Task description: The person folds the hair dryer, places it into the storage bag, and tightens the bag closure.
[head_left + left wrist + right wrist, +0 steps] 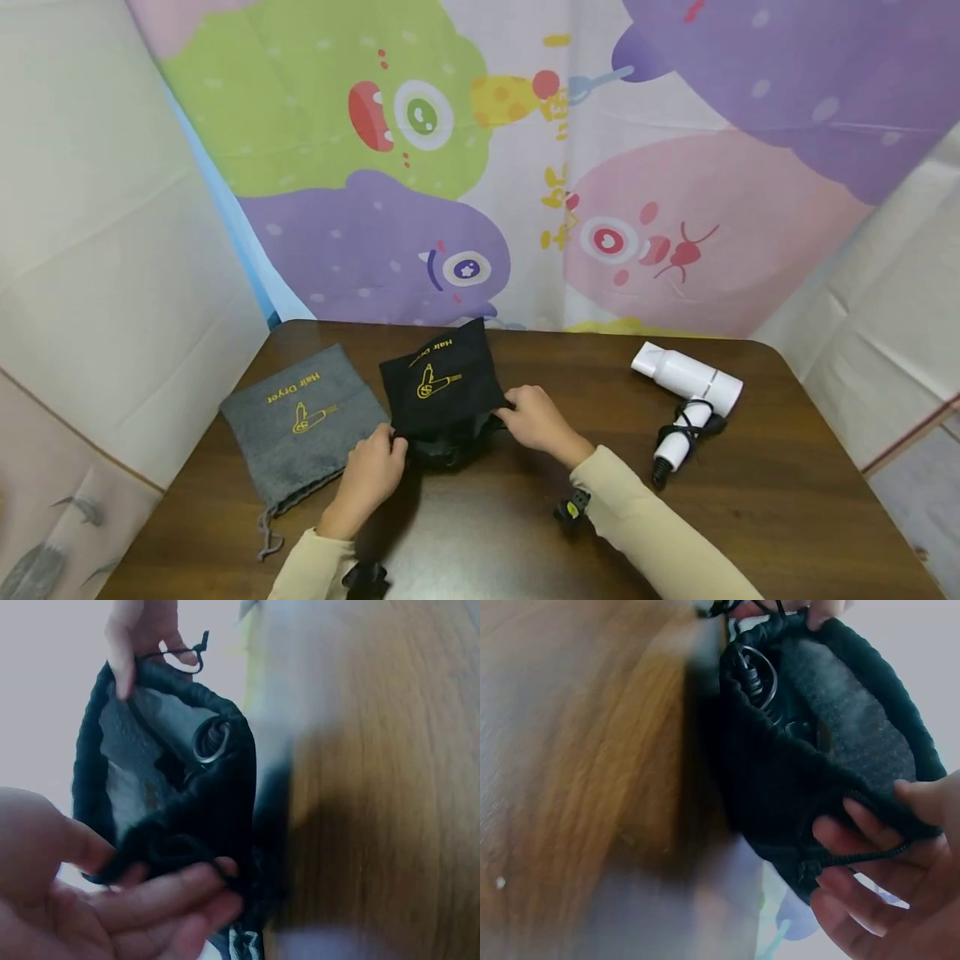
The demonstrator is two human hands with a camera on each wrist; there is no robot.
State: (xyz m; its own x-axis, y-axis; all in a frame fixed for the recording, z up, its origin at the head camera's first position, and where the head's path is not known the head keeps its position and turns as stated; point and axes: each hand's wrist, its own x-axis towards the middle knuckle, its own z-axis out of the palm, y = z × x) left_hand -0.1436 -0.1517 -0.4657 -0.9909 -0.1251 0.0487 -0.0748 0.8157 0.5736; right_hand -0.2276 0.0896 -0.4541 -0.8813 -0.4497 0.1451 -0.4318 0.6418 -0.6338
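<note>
A black drawstring bag with yellow "Hair Dryer" print lies in front of me, its mouth spread toward me. My left hand pinches the left side of the rim. On the right side, my right hand pinches the hem between thumb and fingers, with a drawstring across those fingers. Inside, the right wrist view shows a dark ribbed cord end with a metal ring around it, against the bag's grey lining. The rest of that dark item is hidden in the bag.
A grey drawstring bag with the same print lies flat at the left, its cord hanging toward me. To the right rests a white hair dryer, black cord wrapped around its handle. Behind the brown table hangs a cartoon-printed cloth.
</note>
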